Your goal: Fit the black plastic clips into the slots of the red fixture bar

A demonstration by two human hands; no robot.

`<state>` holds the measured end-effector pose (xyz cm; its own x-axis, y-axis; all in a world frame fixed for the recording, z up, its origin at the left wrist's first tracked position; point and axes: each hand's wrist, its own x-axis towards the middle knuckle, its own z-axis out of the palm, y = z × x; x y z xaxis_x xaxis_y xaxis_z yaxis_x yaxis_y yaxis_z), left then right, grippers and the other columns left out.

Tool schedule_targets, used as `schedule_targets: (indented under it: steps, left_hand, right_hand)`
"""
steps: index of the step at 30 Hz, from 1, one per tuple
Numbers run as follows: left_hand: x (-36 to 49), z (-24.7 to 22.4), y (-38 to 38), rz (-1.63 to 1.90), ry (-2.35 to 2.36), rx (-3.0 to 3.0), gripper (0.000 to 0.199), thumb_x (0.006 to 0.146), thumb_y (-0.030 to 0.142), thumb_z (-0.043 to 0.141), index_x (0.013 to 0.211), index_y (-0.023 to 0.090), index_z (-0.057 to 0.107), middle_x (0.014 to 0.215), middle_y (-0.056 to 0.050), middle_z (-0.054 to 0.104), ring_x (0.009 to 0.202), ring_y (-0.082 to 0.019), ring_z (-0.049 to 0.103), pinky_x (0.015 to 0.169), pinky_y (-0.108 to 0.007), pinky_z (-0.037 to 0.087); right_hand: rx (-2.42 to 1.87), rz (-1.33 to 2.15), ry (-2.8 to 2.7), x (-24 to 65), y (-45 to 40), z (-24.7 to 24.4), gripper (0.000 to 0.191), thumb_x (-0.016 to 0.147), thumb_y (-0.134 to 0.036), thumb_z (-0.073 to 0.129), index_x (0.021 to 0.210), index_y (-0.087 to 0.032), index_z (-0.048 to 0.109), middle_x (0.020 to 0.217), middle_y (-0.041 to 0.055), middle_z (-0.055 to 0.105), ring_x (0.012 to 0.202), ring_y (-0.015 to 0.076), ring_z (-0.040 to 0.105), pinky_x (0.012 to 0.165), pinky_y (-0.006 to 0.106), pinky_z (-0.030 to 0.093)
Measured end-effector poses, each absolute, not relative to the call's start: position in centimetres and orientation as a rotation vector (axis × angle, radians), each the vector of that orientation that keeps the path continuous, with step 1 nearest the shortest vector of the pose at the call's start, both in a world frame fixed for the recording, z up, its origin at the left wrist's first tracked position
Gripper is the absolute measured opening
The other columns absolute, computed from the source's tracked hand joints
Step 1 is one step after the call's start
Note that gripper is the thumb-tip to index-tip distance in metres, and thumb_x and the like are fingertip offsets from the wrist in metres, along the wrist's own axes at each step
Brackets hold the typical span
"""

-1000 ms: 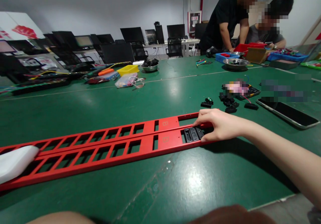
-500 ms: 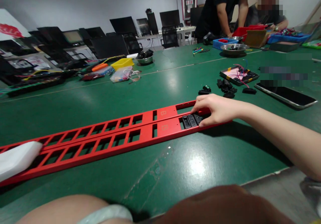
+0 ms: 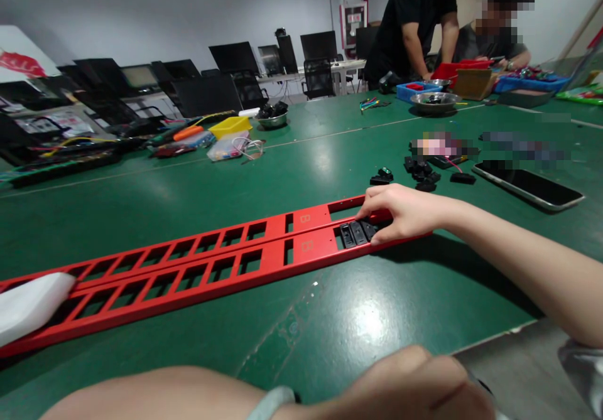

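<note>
A long red slotted frame, made of two parallel rails marked "B", lies slantwise across the green table. Small black plastic pieces sit side by side in a slot of its near rail. My right hand reaches over the frame's right end, thumb and fingers closed around the rightmost black piece, which they partly cover. Low in the view, close to my body, is my left hand, curled like a fist; its fingertips and anything inside are hidden. White foam rests over the frame's left end.
Loose black pieces lie beyond my right hand, with a phone to their right. Farther back are a metal bowl, a blue tray and a yellow box. Two people work at the far right.
My left hand has come further into view at the bottom, moving right. My right hand stays at the same black piece. The camera view has shifted slightly.
</note>
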<state>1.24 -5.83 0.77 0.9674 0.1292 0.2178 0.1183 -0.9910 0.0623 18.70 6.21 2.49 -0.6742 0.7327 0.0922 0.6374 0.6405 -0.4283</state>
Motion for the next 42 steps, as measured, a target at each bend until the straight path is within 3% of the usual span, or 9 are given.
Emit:
schedule_targets:
  steps: [2,4,6,11,19,35,42]
  left_hand:
    - [1.9,-0.3,-6.0,0.392,0.300,3.137,0.022,0.083,0.024,0.039,0.076,0.016,0.058,0.068,0.001,0.063,0.059,-0.010,0.057,0.054,-0.019,0.043]
    - [1.8,-0.9,-6.0,0.523,0.516,3.364,0.020,0.081,0.021,0.041,0.088,0.014,0.058,0.091,-0.006,0.066,0.087,-0.019,0.060,0.075,-0.027,0.045]
    - [1.2,-0.9,-5.7,0.513,0.808,3.481,0.029,0.080,0.026,0.042,0.100,0.010,0.054,0.107,-0.015,0.060,0.103,-0.028,0.054,0.087,-0.036,0.041]
    - [0.8,-0.3,-5.0,0.219,1.364,3.331,0.051,0.073,0.046,0.046,0.098,0.002,0.055,0.116,-0.031,0.048,0.112,-0.039,0.041,0.091,-0.043,0.039]
    - [0.9,-0.4,-4.8,0.169,1.548,3.180,0.058,0.067,0.056,0.048,0.089,0.003,0.059,0.116,-0.033,0.047,0.116,-0.042,0.034,0.091,-0.049,0.037]
    - [0.8,0.1,-4.4,0.000,1.471,3.113,0.053,0.072,0.051,0.042,0.095,0.005,0.057,0.116,-0.034,0.046,0.115,-0.043,0.033,0.088,-0.053,0.037]
    - [0.7,0.1,-4.5,0.017,1.475,3.106,0.053,0.072,0.050,0.043,0.095,0.004,0.057,0.117,-0.035,0.043,0.115,-0.043,0.030,0.088,-0.052,0.037]
  right_hand:
    - [-1.112,0.535,-2.594,18.7,6.2,2.5,0.038,0.062,-0.034,0.065,0.095,-0.015,0.064,0.086,0.0059,0.052,0.072,0.0138,0.051,0.063,0.025,0.041]
    - [-1.108,0.531,-2.588,18.7,6.2,2.4,0.039,0.062,-0.033,0.065,0.097,-0.015,0.064,0.086,0.0059,0.053,0.072,0.0137,0.051,0.063,0.025,0.041]
    - [-1.091,0.522,-2.593,18.7,6.2,2.4,0.039,0.063,-0.032,0.065,0.098,-0.015,0.063,0.085,0.0057,0.053,0.071,0.0135,0.050,0.063,0.024,0.041]
    - [-1.069,0.504,-2.593,18.6,6.3,2.4,0.039,0.063,-0.033,0.064,0.098,-0.015,0.064,0.082,0.0054,0.053,0.071,0.0136,0.051,0.064,0.025,0.041]
    - [-1.096,0.518,-2.597,18.6,6.2,2.4,0.040,0.063,-0.035,0.065,0.099,-0.016,0.064,0.085,0.0056,0.053,0.074,0.0142,0.052,0.067,0.026,0.041]
    - [-1.168,0.522,-2.515,18.4,6.1,2.4,0.039,0.061,-0.036,0.065,0.094,-0.014,0.064,0.080,0.0046,0.059,0.068,0.0136,0.052,0.060,0.024,0.039]
    - [-1.138,0.465,-2.517,18.3,6.0,2.3,0.036,0.061,-0.036,0.066,0.090,-0.015,0.066,0.085,0.0067,0.055,0.075,0.0147,0.052,0.067,0.025,0.042]
